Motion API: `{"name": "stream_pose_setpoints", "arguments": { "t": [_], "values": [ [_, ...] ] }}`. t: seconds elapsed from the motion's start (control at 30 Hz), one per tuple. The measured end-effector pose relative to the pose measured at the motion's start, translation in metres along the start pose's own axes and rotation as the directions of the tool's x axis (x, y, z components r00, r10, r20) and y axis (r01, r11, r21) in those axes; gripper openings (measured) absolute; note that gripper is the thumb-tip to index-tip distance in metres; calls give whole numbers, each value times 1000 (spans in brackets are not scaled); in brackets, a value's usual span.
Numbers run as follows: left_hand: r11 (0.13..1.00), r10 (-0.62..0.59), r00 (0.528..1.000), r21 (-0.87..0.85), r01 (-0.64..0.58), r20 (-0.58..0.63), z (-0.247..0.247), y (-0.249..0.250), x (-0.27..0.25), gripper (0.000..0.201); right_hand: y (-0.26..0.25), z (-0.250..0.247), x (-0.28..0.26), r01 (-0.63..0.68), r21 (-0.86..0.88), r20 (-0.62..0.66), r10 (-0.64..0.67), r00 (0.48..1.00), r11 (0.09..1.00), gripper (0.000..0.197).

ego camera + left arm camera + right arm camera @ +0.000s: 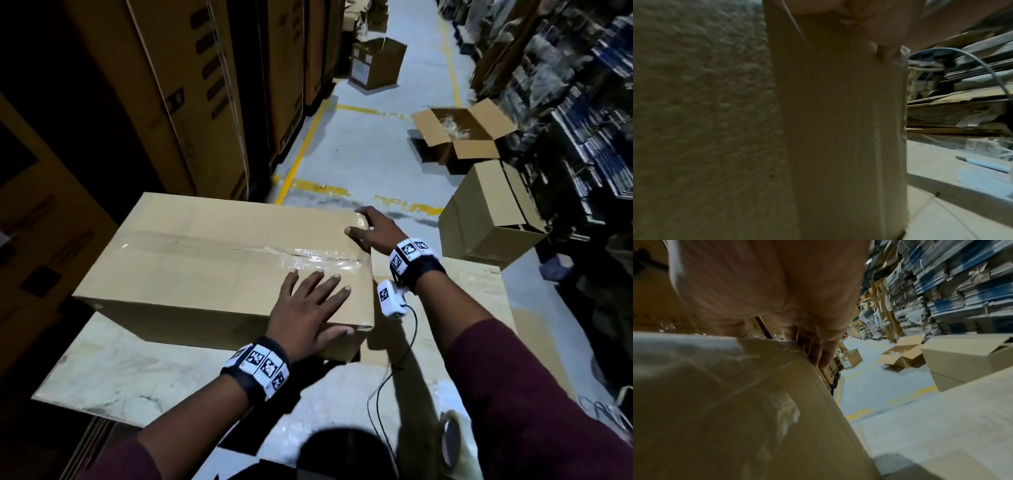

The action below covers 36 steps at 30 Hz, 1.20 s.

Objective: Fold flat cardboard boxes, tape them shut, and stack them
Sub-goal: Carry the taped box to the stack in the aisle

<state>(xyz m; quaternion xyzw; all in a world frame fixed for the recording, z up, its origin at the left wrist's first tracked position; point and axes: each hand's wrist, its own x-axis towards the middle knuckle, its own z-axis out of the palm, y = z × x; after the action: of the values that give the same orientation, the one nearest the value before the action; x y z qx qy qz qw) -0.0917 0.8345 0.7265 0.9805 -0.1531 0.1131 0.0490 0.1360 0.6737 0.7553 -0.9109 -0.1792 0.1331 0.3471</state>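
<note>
A closed cardboard box (212,260) is lying on a pale flat cardboard sheet (113,370), its top seam running under clear tape (308,257); what it holds cannot be seen. The left hand (308,318) is resting flat on the box's near right corner, fingers spread and straight on the lid, thumb lying along the front face. The right hand (373,229) is bearing against the far right corner, fingers bending over the top edge (the thumb is lying on the lid beside the tape end).

On the floor (363,161) beyond, an open box (462,133) is standing with its flaps splayed, holding what appears to be crumpled clear plastic, though the view is blurred. A tilted box (486,219) is leaning just beside it. Further off, another carton (376,63) is standing with a flap raised.
</note>
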Motion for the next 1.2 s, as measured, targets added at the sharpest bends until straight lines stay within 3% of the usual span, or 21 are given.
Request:
{"name": "stream_pose_setpoints", "arguments": {
  "t": [0.1,0.2,0.33,0.43,0.5,0.57,0.67,0.77,0.83,0.9,0.97,1.0,1.1,1.2],
  "values": [
    [1000,16,987,-13,-18,-159,-18,-5,-16,65,9,4,-14,-28,100,6,27,1000,995,58],
    [996,-43,960,-81,22,-276,-44,-5,-18,60,22,0,-24,-90,310,-17,100,995,947,46],
    [986,-106,956,-151,66,-274,-73,-1,13,57,26,-8,-38,-210,560,-48,285,957,801,23],
    [951,-226,938,-267,155,-262,-82,-6,52,56,36,-8,-45,-392,538,30,448,893,746,17],
    [896,-317,934,-374,239,-162,-76,-14,75,58,45,-3,-54,-551,415,160,538,828,724,22],
    [860,-306,952,-435,268,-18,-59,-23,91,65,51,2,-69,-631,331,191,605,773,701,28],
    [873,-210,949,-392,290,234,-35,-37,99,76,49,-8,-98,-606,421,140,612,778,675,41],
    [934,-49,913,-304,185,404,-27,-48,95,83,26,-26,-144,-540,494,61,592,804,682,52],
    [953,19,895,-280,119,445,-25,-52,93,83,-1,-27,-178,-498,419,92,510,855,759,59],
    [963,27,891,-250,98,453,-21,-53,93,81,-30,-15,-210,-449,207,259,394,882,869,66],
    [969,12,896,-227,100,445,-12,-50,96,76,-49,9,-231,-345,-101,445,353,823,933,61],
    [969,6,901,-226,103,434,-10,-49,98,73,-52,22,-236,-292,-227,472,367,801,929,50],
    [954,41,926,-289,75,376,-12,-45,99,66,-55,43,-242,-294,-350,290,401,869,890,13],
    [907,185,970,-407,-106,159,-25,-49,74,76,-51,36,-248,-299,-343,96,350,932,890,4]
  ]
}}
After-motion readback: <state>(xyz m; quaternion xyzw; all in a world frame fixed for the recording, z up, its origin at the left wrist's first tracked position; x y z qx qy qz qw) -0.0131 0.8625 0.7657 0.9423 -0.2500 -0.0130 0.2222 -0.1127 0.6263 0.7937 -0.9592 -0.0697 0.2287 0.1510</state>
